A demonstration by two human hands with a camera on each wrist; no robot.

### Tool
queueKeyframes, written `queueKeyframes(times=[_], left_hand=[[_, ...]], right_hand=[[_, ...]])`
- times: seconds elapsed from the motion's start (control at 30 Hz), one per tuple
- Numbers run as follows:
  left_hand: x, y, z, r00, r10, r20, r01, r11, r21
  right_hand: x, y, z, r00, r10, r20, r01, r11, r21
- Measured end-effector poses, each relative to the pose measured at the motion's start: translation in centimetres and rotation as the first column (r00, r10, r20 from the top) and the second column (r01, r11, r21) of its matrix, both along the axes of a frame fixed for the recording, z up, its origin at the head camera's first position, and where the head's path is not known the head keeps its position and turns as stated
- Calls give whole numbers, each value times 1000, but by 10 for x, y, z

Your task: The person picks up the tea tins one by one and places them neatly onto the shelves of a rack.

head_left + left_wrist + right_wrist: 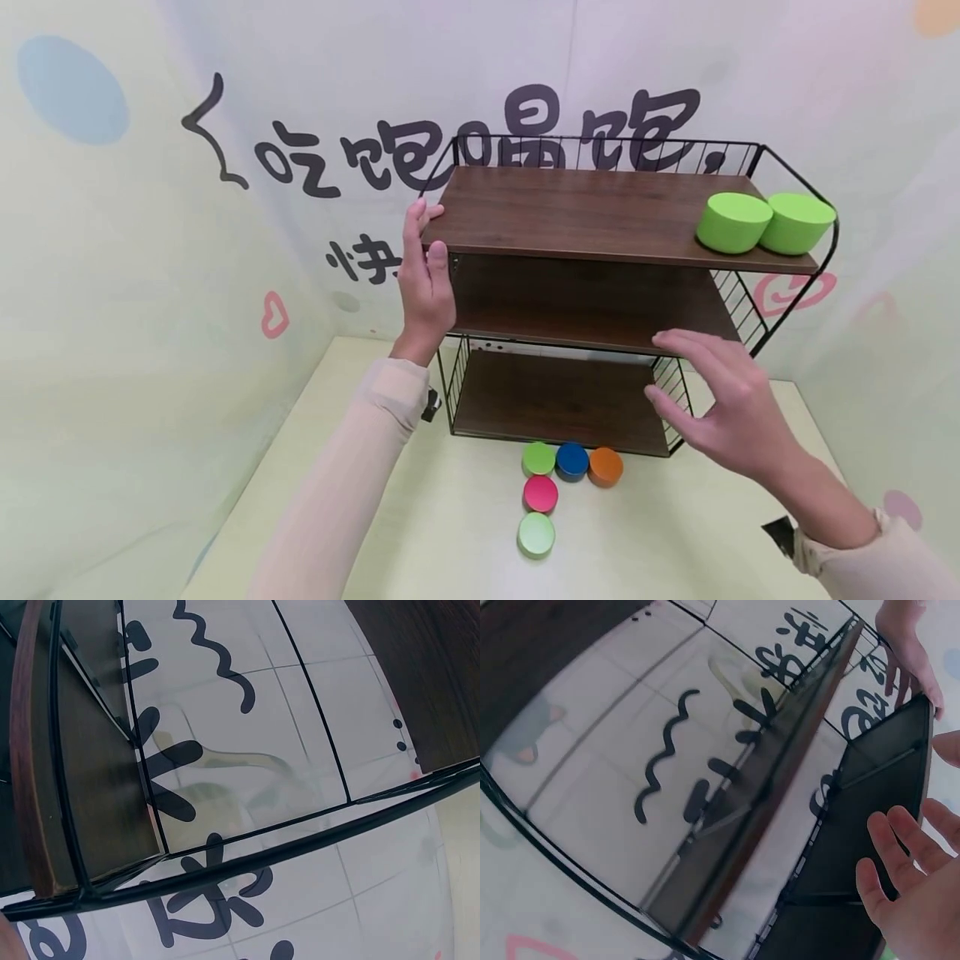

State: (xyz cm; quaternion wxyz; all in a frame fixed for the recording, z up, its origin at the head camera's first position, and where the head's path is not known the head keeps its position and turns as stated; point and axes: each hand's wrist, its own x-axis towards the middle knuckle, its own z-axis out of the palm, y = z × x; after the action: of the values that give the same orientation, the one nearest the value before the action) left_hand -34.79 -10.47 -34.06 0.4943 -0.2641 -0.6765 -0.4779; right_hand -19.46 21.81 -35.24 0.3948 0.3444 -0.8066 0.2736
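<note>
A three-tier shelf rack [570, 212] with dark wood boards and a black wire frame stands in front of the person. My left hand [427, 283] grips its upper left corner, thumb at the front edge and fingers around the side; the right wrist view also shows this left hand [907, 641] there. My right hand [723, 404] is held up before the rack's right side, fingers spread and nothing in them. In the right wrist view the right hand [919, 892] overlaps a board's underside. Two bright green round blocks, one left [733, 223] and one right [798, 223], sit side by side at the top board's right end.
On the pale table [420, 517] before the rack lie round pieces: green [538, 459], blue [572, 461], orange [605, 467], pink-red [540, 494] and pale green [536, 535]. A printed white wall sheet [360, 58] hangs behind the rack. Black bits show near both sleeves.
</note>
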Motion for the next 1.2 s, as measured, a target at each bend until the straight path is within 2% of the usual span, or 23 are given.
queueKeyframes(times=[0.3,0.4,0.53,0.8,1.0,1.2], left_hand=[[-2,2,1,1000,-14,-20,15,1000,4],[-2,3,1,1000,-17,-19,17,1000,7],[-3,3,0,1000,-19,-12,19,1000,8],[-3,1,1,999,-12,-32,12,1000,13],[-4,2,-1,999,-21,-30,21,1000,17],[-5,1,-2,999,-24,-35,25,999,20]], right_hand=[[7,-8,-44,990,1,144,-6,999,36],[9,-10,-57,977,3,212,-12,999,41],[14,-14,-74,956,-32,293,12,998,68],[16,-23,-111,939,-58,340,28,995,94],[15,-23,-140,907,-139,398,87,986,145],[13,-20,-159,889,-173,423,117,981,154]])
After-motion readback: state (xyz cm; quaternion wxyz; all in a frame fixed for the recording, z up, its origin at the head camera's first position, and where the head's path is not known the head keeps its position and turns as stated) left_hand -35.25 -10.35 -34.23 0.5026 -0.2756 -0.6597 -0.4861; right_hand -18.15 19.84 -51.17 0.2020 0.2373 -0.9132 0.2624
